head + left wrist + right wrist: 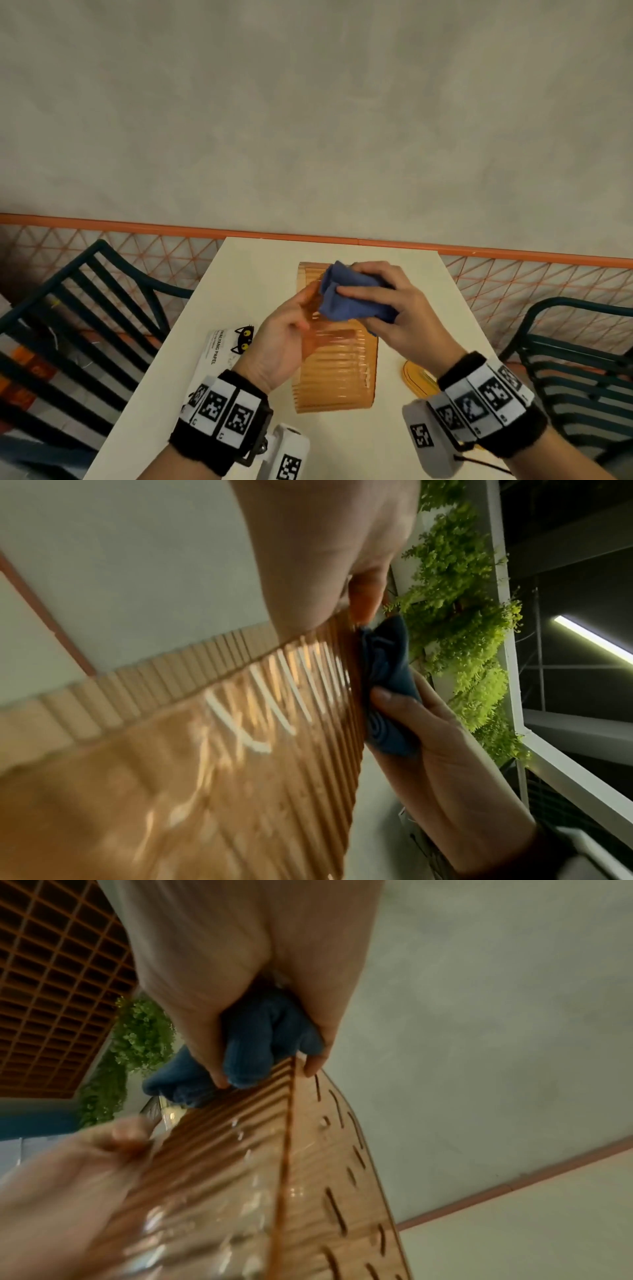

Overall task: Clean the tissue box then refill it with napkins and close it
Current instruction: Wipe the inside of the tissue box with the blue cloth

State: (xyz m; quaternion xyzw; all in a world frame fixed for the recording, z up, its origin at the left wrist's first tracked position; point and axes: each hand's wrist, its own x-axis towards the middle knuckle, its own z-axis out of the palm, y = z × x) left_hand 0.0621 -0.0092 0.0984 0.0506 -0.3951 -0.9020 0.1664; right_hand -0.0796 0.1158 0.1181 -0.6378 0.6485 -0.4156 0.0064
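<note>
My left hand (pixel 284 337) grips the ribbed orange box (pixel 337 373) above the desk (pixel 191 394), while my right hand's (pixel 402 308) fingers (pixel 356 292) clutch a blue cloth (pixel 346 294) against its far end.

We see the white table (pixel 239 274) w/ bare surface along its far edge at upper centre of the head view, and more across the bottom centre, between our two wrists. Mid-frame is blocked: the ribbed orange tissue box (pixel 337 377) sits there w/ our left hand (pixel 284 339) and right hand (pixel 400 308) on it, blue cloth (pixel 349 298) on top. Left of centre, a napkin pack (pixel 222 349) fills the table's left side. An orange lid (pixel 419 378) lies lower right. Dark chairs (pixel 68 308) flank both sides; orange lattice rail (pixel 513 284) runs behind.
</note>
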